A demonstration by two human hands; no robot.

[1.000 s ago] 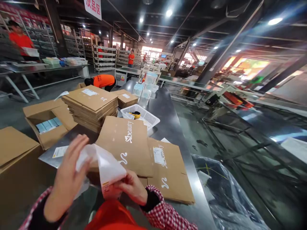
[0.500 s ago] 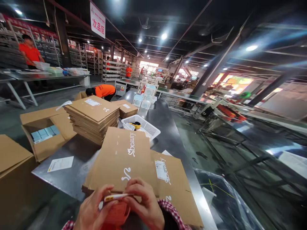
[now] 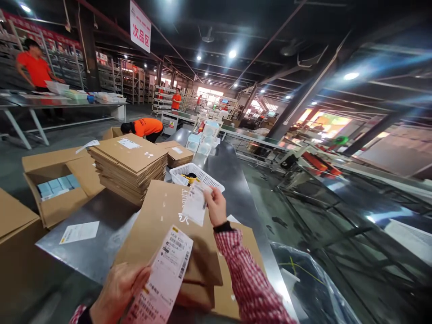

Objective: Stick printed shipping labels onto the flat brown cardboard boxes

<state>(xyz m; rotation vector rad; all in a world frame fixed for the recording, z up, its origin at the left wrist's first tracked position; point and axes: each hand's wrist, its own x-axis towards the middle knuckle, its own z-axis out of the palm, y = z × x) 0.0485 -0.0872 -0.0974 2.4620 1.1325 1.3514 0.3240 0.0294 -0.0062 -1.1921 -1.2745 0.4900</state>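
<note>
My left hand [image 3: 123, 285], at the bottom, pinches the edge of a long printed label [image 3: 167, 270] that hangs over the near edge of a flat cardboard box [image 3: 158, 211] with white lettering. Farther forward, my right hand [image 3: 216, 204] is closed on the corner of a second white label [image 3: 195, 207], held over the same cardboard and covering part of its lettering. Another flattened box [image 3: 251, 238] lies to the right, partly behind my right sleeve.
A tall stack of flattened cardboard [image 3: 130, 157], a white basket [image 3: 214, 181] and a loose label [image 3: 79, 232] are on the metal table [image 3: 232, 171]. Open cartons [image 3: 50, 211] stand left. A person in orange [image 3: 145, 127] bends over behind the stack.
My hands have moved apart; the right one went forward and right with a label. The left one still holds a label, now unfolded to view. The standing person at far left shifted slightly.
</note>
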